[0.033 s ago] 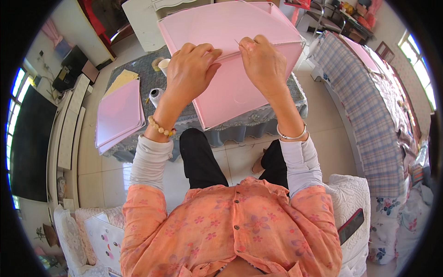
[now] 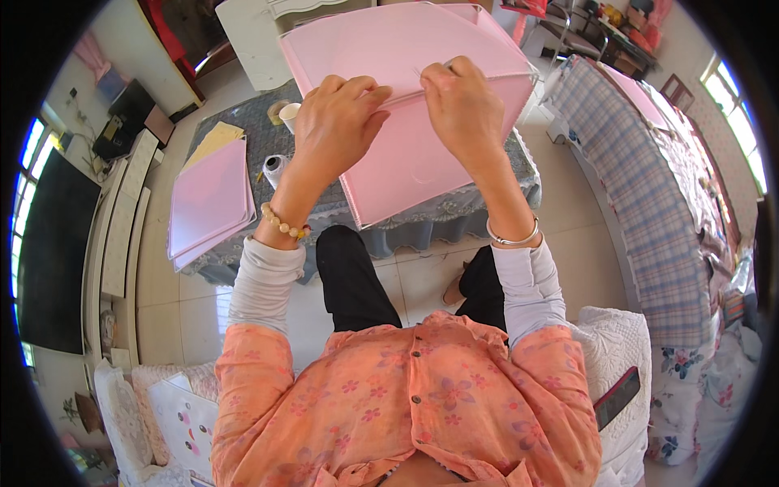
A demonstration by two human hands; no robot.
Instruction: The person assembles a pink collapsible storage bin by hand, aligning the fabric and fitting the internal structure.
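Observation:
A large pink panelled box [image 2: 406, 166] stands on the covered table in front of me, with pale seams along its edges. At its near top seam, my left hand [image 2: 337, 126] has its fingers curled and its thumb pinching the edge. My right hand [image 2: 462, 109] is closed just right of it, over the same seam. From its fingertips a thin, needle-like sliver [image 2: 416, 72] sticks out to the left; any thread is too fine to make out. A white thread cone [image 2: 276, 169] stands beside my left wrist.
Flat pink panels [image 2: 209, 191] lie stacked at the table's left side, over yellow sheets [image 2: 217, 138]. A paper cup [image 2: 290, 115] stands behind my left hand. To the right runs a bed with a plaid cover [image 2: 649, 195]. A phone [image 2: 617, 398] lies on the seat beside me.
My right hand has risen slightly, away from the seam, with the needle-like sliver at its fingertips. My left hand stays at the edge.

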